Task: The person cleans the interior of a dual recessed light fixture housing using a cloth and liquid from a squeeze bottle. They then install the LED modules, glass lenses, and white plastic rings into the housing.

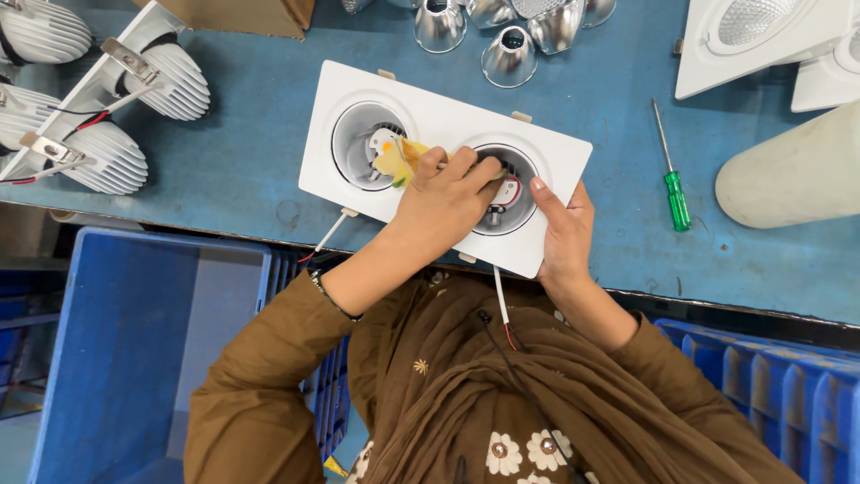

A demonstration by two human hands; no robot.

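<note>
A white rectangular twin downlight housing (439, 112) lies tilted on the blue workbench, with two round openings. My left hand (445, 202) rests over the housing's middle, fingers curled around a thin stick whose yellowish tip (400, 159) reaches into the left opening (369, 143). My right hand (563, 224) grips the housing's near right edge, thumb on its face beside the right opening (512, 193). Red and white wires (502, 309) hang from the housing toward my lap.
A green-handled screwdriver (674, 193) lies right of the housing. Several shiny reflector cups (509, 56) sit at the far edge. Finned white lamp bodies (107, 152) are at left, more white housings (761, 36) at top right, a cream cylinder (793, 170) at right. Blue crates (116, 341) stand below.
</note>
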